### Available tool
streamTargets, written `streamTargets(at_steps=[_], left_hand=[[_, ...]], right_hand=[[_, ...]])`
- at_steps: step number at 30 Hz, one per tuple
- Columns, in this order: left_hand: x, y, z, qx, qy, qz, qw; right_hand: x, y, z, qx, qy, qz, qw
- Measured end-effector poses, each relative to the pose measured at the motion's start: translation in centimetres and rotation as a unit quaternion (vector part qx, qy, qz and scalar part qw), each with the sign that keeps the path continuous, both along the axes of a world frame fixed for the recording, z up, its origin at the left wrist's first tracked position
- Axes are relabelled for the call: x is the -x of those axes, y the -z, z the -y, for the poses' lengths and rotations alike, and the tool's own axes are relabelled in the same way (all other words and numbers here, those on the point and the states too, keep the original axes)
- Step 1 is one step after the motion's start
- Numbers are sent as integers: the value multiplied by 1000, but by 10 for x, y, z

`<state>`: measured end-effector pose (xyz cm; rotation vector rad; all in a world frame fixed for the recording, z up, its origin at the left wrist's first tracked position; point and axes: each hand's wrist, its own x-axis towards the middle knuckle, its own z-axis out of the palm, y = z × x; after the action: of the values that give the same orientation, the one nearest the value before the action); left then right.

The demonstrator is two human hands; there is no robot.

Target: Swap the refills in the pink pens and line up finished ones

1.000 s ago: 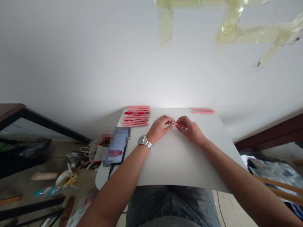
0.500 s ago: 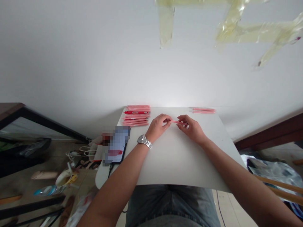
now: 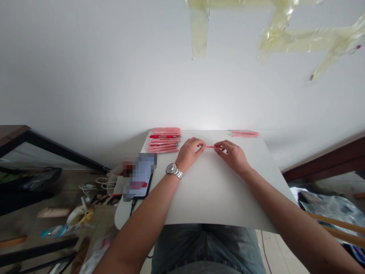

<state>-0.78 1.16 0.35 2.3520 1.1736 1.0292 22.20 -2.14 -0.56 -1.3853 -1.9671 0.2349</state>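
A slim pink pen (image 3: 210,146) is stretched level between my two hands, above the middle of the white table (image 3: 216,190). My left hand (image 3: 191,151) pinches its left end between thumb and fingertips; a silver watch (image 3: 174,170) circles that wrist. On the other end, my right hand (image 3: 231,154) has thumb and fingers closed, covering part of the pen. Several similar pink pens (image 3: 164,146) lie side by side at the table's back left, with a red pen (image 3: 164,136) among them. A few more pink pens (image 3: 245,134) rest at the back right.
A phone (image 3: 141,177) with a cable lies along the table's left edge. Behind the table rises a white wall (image 3: 114,76) with yellowed tape (image 3: 199,34). Cables, a cup (image 3: 76,216) and a bottle (image 3: 55,231) are on the left; plastic bags (image 3: 333,209) are on the right.
My right hand's thumb and fingers have closed around the pen's right end, where they were more spread. The pen now sits more level. My left hand has barely shifted.
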Motion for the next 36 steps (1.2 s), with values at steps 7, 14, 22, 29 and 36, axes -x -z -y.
streamTargets(at_steps=[7,14,22,29,36], left_hand=[[1,1,-1,-6,-6,-30,1000],[2,4,-3,-9,-14,-27,1000],[6,4,-5,-9,-39,-31,999],[9,4,-7,-12,-82,5,997],[10,5,-8,-13,-96,17,995]], right_hand=[[1,1,-1,-21,11,56,998],[0,2,-3,-20,0,49,999],[0,1,-2,-14,1,73,997],[-1,5,-5,-32,10,109,994],[1,-1,-4,-63,25,152,986]])
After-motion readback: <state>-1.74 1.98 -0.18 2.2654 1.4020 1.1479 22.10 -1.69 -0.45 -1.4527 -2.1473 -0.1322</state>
